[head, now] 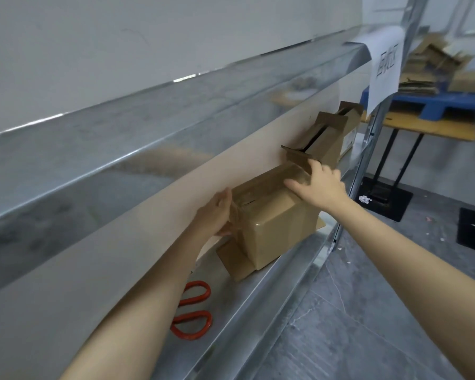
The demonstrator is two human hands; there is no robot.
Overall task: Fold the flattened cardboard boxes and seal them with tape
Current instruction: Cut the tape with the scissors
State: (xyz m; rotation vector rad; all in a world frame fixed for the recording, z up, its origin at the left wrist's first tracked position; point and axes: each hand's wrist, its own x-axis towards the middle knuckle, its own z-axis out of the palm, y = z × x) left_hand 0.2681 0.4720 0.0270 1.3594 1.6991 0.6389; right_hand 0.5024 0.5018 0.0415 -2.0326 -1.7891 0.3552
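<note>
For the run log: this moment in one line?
left hand: against box end | right hand: on box top | scissors: on shelf, untouched

Along a shelf (pixel 261 294).
Nearest, scissors (pixel 193 311); then box (pixel 274 218) atop flat cardboard (pixel 237 266), left hand (pixel 215 215) at near end, right hand (pixel 322 185) on top; beyond, open boxes (pixel 328 137).

One white paper sheet (pixel 384 67) hangs off the upper shelf beam (pixel 176 105), printed with what looks like "回收区", turned sideways.
</note>
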